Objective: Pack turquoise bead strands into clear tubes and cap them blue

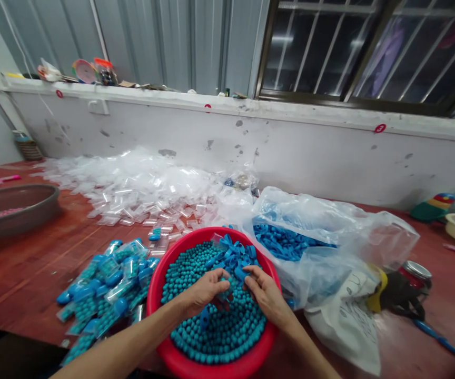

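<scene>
On the red table [69, 210] stands a red basin [154, 295], within whose rim the left hand [207, 290] and right hand [266, 296] sit close together, the former curled round a partly hidden clear packet [230, 288], the latter pinching a blue cap [240, 273] at its fingertips, both above loose teal beads [227, 342].

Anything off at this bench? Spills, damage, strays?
Grey patches mar the wall, like flaked paint. One small blue piece lies apart from the packets, near the clear sleeves. The red basin looks upright.
</scene>
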{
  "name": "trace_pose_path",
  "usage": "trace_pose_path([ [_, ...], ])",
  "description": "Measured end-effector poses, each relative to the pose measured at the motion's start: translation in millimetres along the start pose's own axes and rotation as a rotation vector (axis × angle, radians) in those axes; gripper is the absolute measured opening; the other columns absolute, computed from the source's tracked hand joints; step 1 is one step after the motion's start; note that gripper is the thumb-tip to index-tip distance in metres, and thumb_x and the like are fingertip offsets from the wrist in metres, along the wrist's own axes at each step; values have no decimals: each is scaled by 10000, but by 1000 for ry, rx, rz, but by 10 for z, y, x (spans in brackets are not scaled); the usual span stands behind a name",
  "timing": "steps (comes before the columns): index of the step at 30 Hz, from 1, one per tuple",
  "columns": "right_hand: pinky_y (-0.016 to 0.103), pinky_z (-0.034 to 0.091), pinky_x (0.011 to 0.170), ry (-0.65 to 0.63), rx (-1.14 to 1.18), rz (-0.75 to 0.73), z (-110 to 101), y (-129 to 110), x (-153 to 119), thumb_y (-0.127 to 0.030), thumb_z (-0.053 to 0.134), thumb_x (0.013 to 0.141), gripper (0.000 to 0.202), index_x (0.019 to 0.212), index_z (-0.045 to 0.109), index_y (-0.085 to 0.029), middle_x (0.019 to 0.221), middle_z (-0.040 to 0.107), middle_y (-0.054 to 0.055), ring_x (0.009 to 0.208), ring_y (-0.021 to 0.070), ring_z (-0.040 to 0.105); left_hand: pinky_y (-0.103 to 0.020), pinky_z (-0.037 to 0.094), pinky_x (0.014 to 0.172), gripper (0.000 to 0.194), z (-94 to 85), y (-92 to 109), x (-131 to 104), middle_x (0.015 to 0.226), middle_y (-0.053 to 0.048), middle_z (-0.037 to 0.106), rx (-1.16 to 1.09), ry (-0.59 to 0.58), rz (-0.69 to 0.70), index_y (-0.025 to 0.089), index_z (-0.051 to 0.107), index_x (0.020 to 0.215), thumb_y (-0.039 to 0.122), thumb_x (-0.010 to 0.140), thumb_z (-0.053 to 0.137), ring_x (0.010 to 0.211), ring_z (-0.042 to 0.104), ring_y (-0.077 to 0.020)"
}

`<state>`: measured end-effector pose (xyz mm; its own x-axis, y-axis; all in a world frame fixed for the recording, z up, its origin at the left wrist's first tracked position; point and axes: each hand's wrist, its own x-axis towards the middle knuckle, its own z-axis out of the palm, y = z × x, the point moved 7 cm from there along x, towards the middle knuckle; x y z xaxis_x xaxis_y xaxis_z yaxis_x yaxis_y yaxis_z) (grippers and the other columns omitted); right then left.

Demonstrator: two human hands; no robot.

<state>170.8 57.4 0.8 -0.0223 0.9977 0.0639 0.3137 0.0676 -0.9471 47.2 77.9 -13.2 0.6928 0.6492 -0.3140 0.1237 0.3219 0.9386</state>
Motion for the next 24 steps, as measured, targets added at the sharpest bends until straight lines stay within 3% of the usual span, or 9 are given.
trace_pose_path([
  [6,255,429,591,-26,-131,-42,102,-177,-67,-286,415,826,209,993,508,-202,688,573,-8,623,143,539,-168,335,381,402,76,-59,-116,647,45,541,-69,26,26,197,388,951,456,685,543,413,509,-70],
  [12,294,430,820,-7,-389,-307,136,-409,-158,-171,433,811,254,1025,564,-212,971,601,49,923,174,552,-166,307,310,472,54,-54,-195,620,48,539,-29,116,22,192,368,1102,431,719,505,346,489,-77],
  [16,286,444,842,-49,-460,-430,218,-442,-227,-148,371,849,317,1091,564,-217,1065,584,72,988,163,540,-161,305,305,509,107,-41,-225,619,40,551,-105,56,34,201,372,1146,441,721,517,347,497,-79],
  [20,295,465,823,32,-477,-486,207,-468,-290,-132,366,852,330,1083,581,-227,1041,616,69,959,168,564,-154,297,305,604,159,-61,-269,621,23,572,-239,-21,35,207,324,1203,477,705,535,364,516,-90],
  [24,314,486,721,58,-606,-647,266,-545,-396,-121,355,851,359,1121,557,-243,992,640,78,861,182,593,-145,280,295,675,155,-106,-310,576,31,568,-256,42,44,205,289,1240,481,686,559,325,469,-73],
])
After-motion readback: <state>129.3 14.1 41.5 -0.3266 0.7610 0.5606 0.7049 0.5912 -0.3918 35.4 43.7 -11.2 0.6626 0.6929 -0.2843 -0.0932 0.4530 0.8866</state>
